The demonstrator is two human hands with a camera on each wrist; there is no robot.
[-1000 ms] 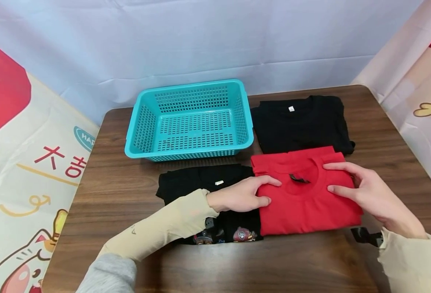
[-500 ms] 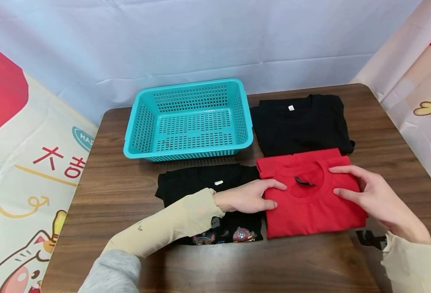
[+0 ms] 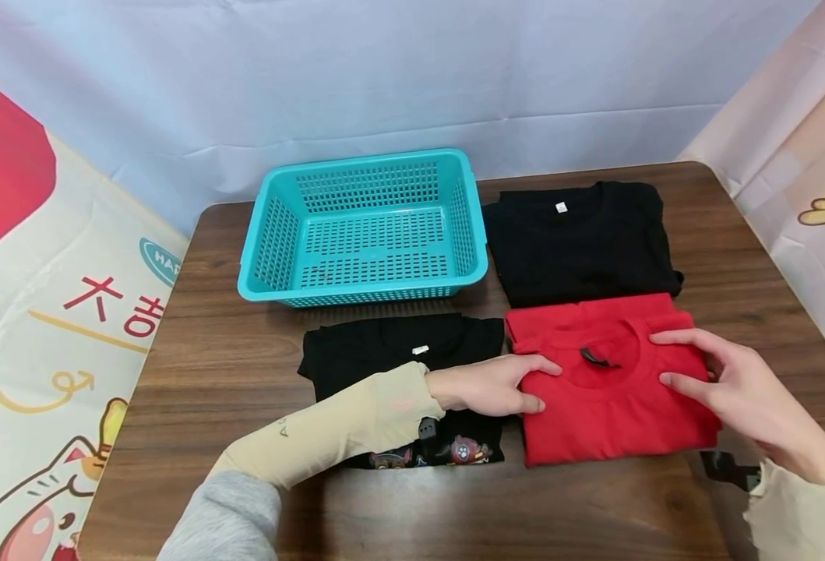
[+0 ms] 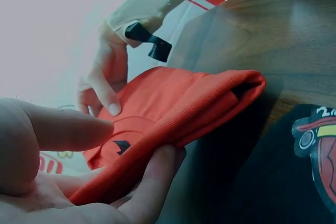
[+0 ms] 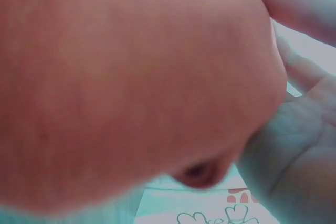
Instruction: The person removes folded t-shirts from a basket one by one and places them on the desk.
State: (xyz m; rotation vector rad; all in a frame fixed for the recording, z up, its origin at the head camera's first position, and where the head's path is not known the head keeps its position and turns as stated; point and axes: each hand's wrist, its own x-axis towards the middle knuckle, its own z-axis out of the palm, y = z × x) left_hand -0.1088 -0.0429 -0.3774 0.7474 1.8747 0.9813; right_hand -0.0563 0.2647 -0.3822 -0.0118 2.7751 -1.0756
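Note:
A folded red T-shirt (image 3: pixel 615 425), its collar and dark neck label facing up, is held from both sides. My left hand (image 3: pixel 485 387) grips its left edge; the left wrist view shows fingers (image 4: pixel 157 177) curled under the fold and the thumb above. At the opposite edge my right hand (image 3: pixel 749 393) holds the shirt, thumb and index finger on top, the other fingers hidden beneath. In the right wrist view the shirt (image 5: pixel 131 87) fills most of the picture, close and blurred. The left forearm passes over a folded black T-shirt (image 3: pixel 352 351) with a cartoon print.
A turquoise basket (image 3: pixel 366 295) with nothing in it stands at the back of the wooden table (image 3: pixel 223 374). Right of it lies another folded black T-shirt (image 3: pixel 583 245), just behind the red one. A pale cloth (image 3: pixel 384 78) hangs along the table's back edge.
Both hands have shifted the red T-shirt rightward and slightly nearer me. A gap now shows between it and the front black T-shirt. The basket and black T-shirts stay in place.

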